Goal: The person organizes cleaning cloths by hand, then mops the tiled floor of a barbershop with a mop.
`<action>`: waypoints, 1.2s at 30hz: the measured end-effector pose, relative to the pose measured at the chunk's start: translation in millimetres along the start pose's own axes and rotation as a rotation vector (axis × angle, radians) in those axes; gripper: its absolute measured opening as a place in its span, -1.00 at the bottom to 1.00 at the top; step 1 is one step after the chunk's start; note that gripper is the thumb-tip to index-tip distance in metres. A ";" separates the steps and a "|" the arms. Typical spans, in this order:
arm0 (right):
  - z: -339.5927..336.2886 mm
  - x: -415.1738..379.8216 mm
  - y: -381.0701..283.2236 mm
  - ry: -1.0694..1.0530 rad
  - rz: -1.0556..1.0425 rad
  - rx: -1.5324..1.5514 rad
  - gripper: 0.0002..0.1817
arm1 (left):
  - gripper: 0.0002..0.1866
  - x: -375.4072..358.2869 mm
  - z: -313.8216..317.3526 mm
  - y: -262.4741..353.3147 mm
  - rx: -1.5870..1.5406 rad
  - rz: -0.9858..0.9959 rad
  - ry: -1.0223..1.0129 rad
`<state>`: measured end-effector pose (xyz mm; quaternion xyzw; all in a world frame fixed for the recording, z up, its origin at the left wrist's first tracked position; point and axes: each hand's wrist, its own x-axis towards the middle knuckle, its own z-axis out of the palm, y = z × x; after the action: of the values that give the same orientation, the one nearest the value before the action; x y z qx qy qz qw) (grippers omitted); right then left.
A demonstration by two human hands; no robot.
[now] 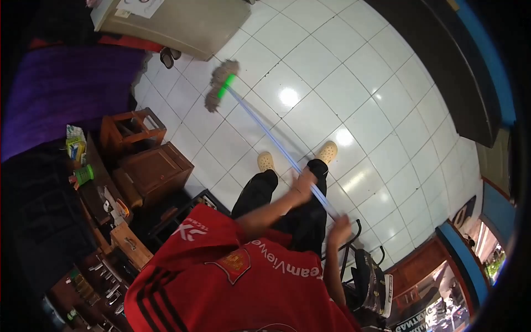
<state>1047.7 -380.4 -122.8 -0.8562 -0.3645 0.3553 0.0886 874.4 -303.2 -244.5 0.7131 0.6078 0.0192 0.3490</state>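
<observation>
A string mop with a bright green clamp [225, 87] and a greyish-brown head [213, 99] lies against the white tiled floor ahead of me, toward the upper left. Its pale blue handle [265, 130] slants down to my body. Partway along the handle, my left hand [303, 187] is wrapped round it. My right hand [339, 230] is closed on the handle's upper end, near my right side, slightly blurred. Two cream clogs [327, 152] on my feet stand on the tiles on either side of the handle.
A grey cabinet [182, 25] stands beyond the mop head, with dark shoes [169, 57] beside it. Left are a wooden stool [133, 126], a brown wooden cabinet [157, 172] and a cluttered shelf. A black-framed object [368, 276] is close on my right; a dark furniture edge [442, 61] runs along the upper right.
</observation>
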 end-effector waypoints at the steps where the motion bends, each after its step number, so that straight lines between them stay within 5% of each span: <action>1: 23.8 21.4 -57.3 0.000 -0.245 0.032 -0.70 | -0.71 22.8 6.3 -54.4 0.122 -0.135 0.148; 2: 52.6 43.3 -89.1 -0.256 -0.040 0.181 -0.68 | -0.60 55.2 -18.6 -91.0 0.322 -0.307 -0.122; 3: 73.8 62.1 -118.3 -0.197 -0.354 0.064 -0.63 | -0.57 71.0 -30.9 -131.9 0.420 -0.282 0.033; 5: 101.0 92.6 -162.2 -0.386 -0.288 0.151 -0.59 | -0.50 111.1 -105.2 -144.5 0.386 -0.316 -0.183; 6: 115.6 111.2 -156.8 -0.310 -0.434 0.056 -0.59 | -0.66 121.2 -101.3 -158.8 0.421 -0.097 0.007; 7: 98.5 126.3 -165.9 -0.270 -0.485 -0.088 -0.61 | -0.66 133.1 -105.4 -148.9 0.419 -0.108 -0.010; 9: 35.4 142.8 -181.8 -0.235 -0.557 -0.102 -0.59 | -0.69 148.5 -115.5 -104.3 0.208 0.130 0.004; 11: -13.8 158.1 -172.5 -0.124 -0.959 -0.079 -0.51 | -0.77 152.0 -80.2 -66.1 -0.123 0.283 0.078; 13: -67.0 166.1 -143.7 -0.603 -0.917 -0.124 -0.46 | -0.87 135.8 -72.9 21.5 -0.113 0.422 0.203; 18: -269.4 115.4 -85.6 -0.736 -0.638 -0.479 -0.37 | -0.83 76.7 -45.3 214.8 -0.175 0.659 0.006; 20: -333.5 78.5 -66.0 -0.768 -0.506 -0.312 -0.44 | -0.72 64.2 -60.3 268.4 -0.171 0.757 -0.399; 21: -355.1 62.7 -54.5 -0.767 -0.495 -0.211 -0.48 | -0.75 60.0 -47.4 270.9 -0.287 0.820 -0.327; 24: -365.2 38.3 -66.7 -0.525 -0.694 -0.142 -0.54 | -0.78 70.8 -21.2 260.3 -0.392 0.867 -0.429; 26: -358.7 43.7 -93.0 -0.754 0.102 -0.342 -0.56 | -0.83 69.0 -29.2 254.4 -0.371 0.786 -0.380; 27: -347.3 50.5 -93.4 -0.760 0.096 -0.341 -0.56 | -0.83 75.0 -34.1 242.1 -0.366 0.778 -0.379; 29: -310.5 60.0 -80.1 -0.735 -0.286 -0.324 -0.58 | -0.82 82.5 -40.5 208.4 -0.274 0.585 -0.457; 32: -208.6 80.4 -78.3 -0.681 -0.423 -0.160 -0.52 | -0.83 106.3 -55.9 104.1 -0.321 0.523 -0.229; 34: -131.9 101.9 -118.9 -0.716 -0.479 -0.265 -0.53 | -0.84 141.9 -70.5 21.1 -0.083 0.440 -0.367; 36: -58.9 121.5 -157.9 -0.598 -0.604 -0.104 -0.56 | -0.79 175.4 -101.2 -53.8 0.083 0.425 -0.239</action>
<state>1057.2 -177.1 -80.9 -0.5735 -0.6259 0.5273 0.0358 828.5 -99.9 -265.6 0.8359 0.3987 -0.0174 0.3769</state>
